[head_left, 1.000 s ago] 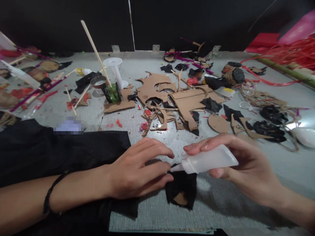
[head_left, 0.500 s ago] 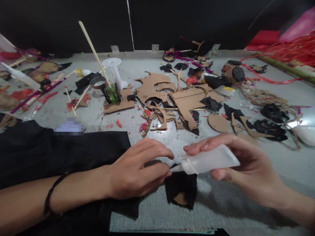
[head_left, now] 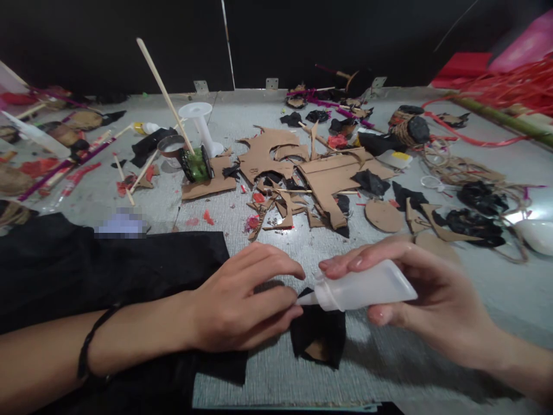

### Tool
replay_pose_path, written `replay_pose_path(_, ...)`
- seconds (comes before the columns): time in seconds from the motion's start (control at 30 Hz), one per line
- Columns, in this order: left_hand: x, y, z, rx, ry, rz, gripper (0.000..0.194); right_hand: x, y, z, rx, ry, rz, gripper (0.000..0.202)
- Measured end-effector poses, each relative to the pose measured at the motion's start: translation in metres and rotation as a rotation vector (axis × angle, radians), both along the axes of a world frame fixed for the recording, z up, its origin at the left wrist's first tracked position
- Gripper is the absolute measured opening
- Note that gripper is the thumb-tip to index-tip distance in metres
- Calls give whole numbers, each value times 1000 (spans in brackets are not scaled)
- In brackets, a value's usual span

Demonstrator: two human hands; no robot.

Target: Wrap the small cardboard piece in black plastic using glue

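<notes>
My right hand (head_left: pixel 432 300) grips the bottle (head_left: pixel 367 285) between thumb and fingers, tipped so its nozzle (head_left: pixel 307 298) points left, right at the fingertips of my left hand (head_left: pixel 242 297). Under the nozzle lies a black patch (head_left: pixel 318 325) with a bit of brown showing near its lower edge. My left forearm, with a dark band (head_left: pixel 93 340) at the wrist, crosses the black cloth (head_left: pixel 164 259). Beyond my hands, cardboard (head_left: pixel 270 151) scraps litter the table (head_left: pixel 268 386); a stick (head_left: pixel 164 92) slants up from the green spool (head_left: pixel 197 164), beside the white spool (head_left: pixel 203 124).

Blk cloth (head_left: pixel 116 259), tan cardboard (head_left: pixel 270 151), translucent wht bottle (head_left: pixel 369 285).
</notes>
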State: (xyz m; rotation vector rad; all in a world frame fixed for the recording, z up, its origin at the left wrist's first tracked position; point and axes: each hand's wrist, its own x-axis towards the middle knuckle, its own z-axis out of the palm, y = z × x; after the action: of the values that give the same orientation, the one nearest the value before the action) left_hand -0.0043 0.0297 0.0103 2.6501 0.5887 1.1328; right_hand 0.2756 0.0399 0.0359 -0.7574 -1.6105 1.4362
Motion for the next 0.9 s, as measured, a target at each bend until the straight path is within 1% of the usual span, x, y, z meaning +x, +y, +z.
replay_pose_path(0.07, 1, -1, -1, 1, -5, 5, 4, 0, -1, -1, 0, -8, 5, 31)
replay_pose_path(0.23, 2, -2, -2, -32, -13, 8, 9, 1, -1, -1, 5, 3, -10, 31)
replay_pose_path(0.57, 0, -2, 0, -24, 4, 9, 10, 3, 2, 0, -27, 7, -22, 31)
replay_pose_path(0.67, 0, -3, 1, -27, -1, 35, 8, 4, 2, 2, -42, -6, -35, 30)
replay_pose_path(0.73, -1, -3, 0, -24, 0, 36, 3, 5, 2, 2, -51, -13, -44, 31)
replay_pose_path(0.77, -1, -3, 0, -24, -4, 34, 2, 5, 2, 2, -52, -11, -42, 31)
replay_pose_path(0.83, -1, -2, -1, -27, -13, 25, 7, 4, 1, 2, -51, 1, -31, 32)
replay_pose_path(0.9, 0, -2, -2, -27, -20, 21, 7, 3, 1, 1, -46, 11, -15, 32)
